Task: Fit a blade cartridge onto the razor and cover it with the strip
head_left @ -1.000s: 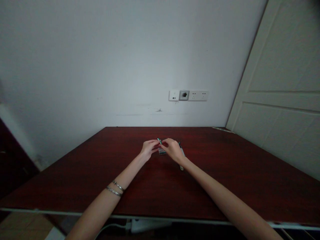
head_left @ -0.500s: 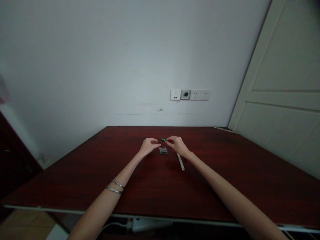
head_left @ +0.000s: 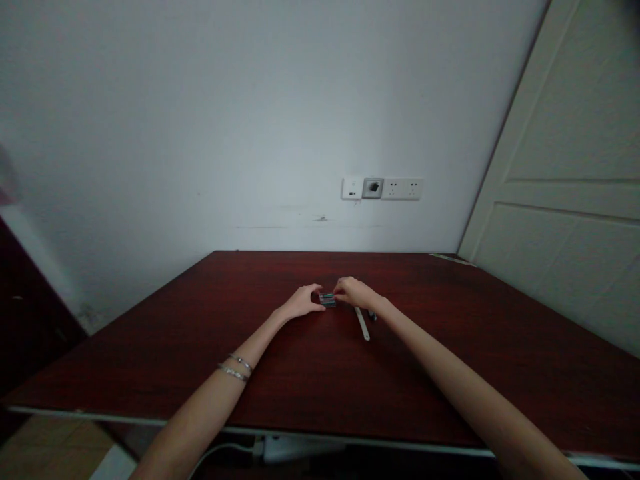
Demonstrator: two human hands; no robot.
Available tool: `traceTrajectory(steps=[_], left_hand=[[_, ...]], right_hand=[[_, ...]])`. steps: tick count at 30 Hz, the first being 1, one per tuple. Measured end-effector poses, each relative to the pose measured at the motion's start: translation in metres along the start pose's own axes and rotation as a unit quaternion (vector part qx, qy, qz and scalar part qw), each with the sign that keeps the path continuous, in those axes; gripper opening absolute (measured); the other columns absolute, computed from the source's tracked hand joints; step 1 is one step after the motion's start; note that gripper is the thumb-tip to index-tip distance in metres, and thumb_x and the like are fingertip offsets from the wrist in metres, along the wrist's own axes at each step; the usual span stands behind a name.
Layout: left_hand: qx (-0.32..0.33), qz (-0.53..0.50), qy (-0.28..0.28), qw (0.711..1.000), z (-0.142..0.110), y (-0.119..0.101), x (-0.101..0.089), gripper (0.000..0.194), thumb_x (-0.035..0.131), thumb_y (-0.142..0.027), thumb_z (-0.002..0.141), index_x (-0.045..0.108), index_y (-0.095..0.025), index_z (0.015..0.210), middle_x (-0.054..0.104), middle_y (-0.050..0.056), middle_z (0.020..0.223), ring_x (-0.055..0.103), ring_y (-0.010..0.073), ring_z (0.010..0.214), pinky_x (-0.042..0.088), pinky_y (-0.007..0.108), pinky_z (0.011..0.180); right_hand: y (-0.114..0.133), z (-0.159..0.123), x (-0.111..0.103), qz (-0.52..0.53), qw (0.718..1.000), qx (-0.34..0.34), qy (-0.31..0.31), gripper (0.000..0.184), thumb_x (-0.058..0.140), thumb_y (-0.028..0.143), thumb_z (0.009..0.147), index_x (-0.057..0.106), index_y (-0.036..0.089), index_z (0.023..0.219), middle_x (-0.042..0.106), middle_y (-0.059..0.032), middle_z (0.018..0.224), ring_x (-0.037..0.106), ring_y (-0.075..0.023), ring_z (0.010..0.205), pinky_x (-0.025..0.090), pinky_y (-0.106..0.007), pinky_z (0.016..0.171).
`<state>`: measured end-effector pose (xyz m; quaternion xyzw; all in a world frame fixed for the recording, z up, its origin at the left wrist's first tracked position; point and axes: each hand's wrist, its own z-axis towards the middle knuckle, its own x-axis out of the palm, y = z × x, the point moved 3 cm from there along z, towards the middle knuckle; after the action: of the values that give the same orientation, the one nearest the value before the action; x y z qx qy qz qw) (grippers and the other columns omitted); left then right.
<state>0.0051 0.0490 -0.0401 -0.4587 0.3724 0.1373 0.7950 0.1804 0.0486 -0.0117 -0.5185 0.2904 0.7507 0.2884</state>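
A small clear box [head_left: 328,303] with bluish-green and dark parts lies on the dark red table. My left hand [head_left: 303,301] curves round its left end, with thumb and fingers on the near and far sides. My right hand [head_left: 350,291] pinches a small green stick-like piece [head_left: 329,295] at the box's far side. The piece is too small to name exactly. Below my right hand lies a pale flat strip [head_left: 363,325] with a hole at its near end. Beside that strip a small dark object [head_left: 373,315] shows partly from under my right wrist.
The table [head_left: 280,387] runs back to a white wall with socket plates [head_left: 383,188]. A pale panelled door [head_left: 560,180] stands along the right. Under the front edge are a white power strip [head_left: 300,449] and a cable [head_left: 220,451].
My right hand has brought the green piece down and nearer, to the box. My left hand has moved slightly right and nearer, from beside the box to round its left end.
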Motion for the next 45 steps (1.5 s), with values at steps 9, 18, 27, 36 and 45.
traceTrajectory(steps=[9, 18, 27, 36, 45], left_hand=[[0.0, -0.01, 0.005, 1.0, 0.001, 0.002, -0.001, 0.049, 0.069, -0.022, 0.061, 0.06, -0.015, 0.108, 0.064, 0.01, 0.106, 0.059, 0.0227, 0.097, 0.042, 0.03, 0.087], [0.012, -0.001, 0.01, 1.0, 0.002, 0.004, 0.0, 0.05, 0.069, -0.025, 0.062, 0.059, -0.013, 0.11, 0.064, 0.012, 0.108, 0.06, 0.0227, 0.098, 0.042, 0.03, 0.088], [0.014, 0.0, 0.012, 1.0, 0.001, 0.002, -0.001, 0.05, 0.069, -0.025, 0.063, 0.059, -0.013, 0.11, 0.064, 0.012, 0.109, 0.06, 0.0224, 0.098, 0.043, 0.03, 0.087], [0.01, 0.013, 0.013, 1.0, 0.001, 0.003, 0.0, 0.049, 0.069, -0.023, 0.064, 0.058, -0.013, 0.111, 0.064, 0.01, 0.108, 0.06, 0.021, 0.097, 0.043, 0.03, 0.088], [0.009, 0.009, 0.013, 1.0, 0.0, 0.003, -0.001, 0.049, 0.069, -0.024, 0.064, 0.058, -0.014, 0.111, 0.064, 0.01, 0.108, 0.06, 0.0215, 0.098, 0.043, 0.03, 0.089]], right_hand=[[0.0, 0.008, -0.001, 0.003, 0.999, 0.029, 0.025, 0.014, 0.062, 0.023, 0.073, 0.073, 0.024, 0.082, 0.069, -0.0044, 0.085, 0.062, -0.0182, 0.078, 0.041, -0.02, 0.059], [0.003, 0.011, -0.001, -0.023, 0.997, 0.044, 0.05, 0.012, 0.062, 0.023, 0.072, 0.072, 0.023, 0.08, 0.068, -0.0055, 0.084, 0.062, -0.0199, 0.076, 0.04, -0.022, 0.056], [0.005, 0.012, -0.002, -0.012, 0.995, 0.062, 0.071, 0.012, 0.062, 0.025, 0.073, 0.071, 0.024, 0.08, 0.069, -0.004, 0.08, 0.061, -0.0171, 0.073, 0.038, -0.02, 0.055], [-0.006, 0.016, 0.003, 0.062, 0.994, 0.056, 0.076, 0.015, 0.059, 0.025, 0.075, 0.072, 0.019, 0.081, 0.067, -0.0024, 0.073, 0.059, -0.0131, 0.065, 0.037, -0.018, 0.054], [-0.011, 0.018, 0.012, 0.108, 0.992, 0.047, 0.034, 0.021, 0.051, 0.02, 0.079, 0.072, 0.016, 0.083, 0.067, -0.0034, 0.071, 0.058, -0.0126, 0.061, 0.04, -0.02, 0.057]])
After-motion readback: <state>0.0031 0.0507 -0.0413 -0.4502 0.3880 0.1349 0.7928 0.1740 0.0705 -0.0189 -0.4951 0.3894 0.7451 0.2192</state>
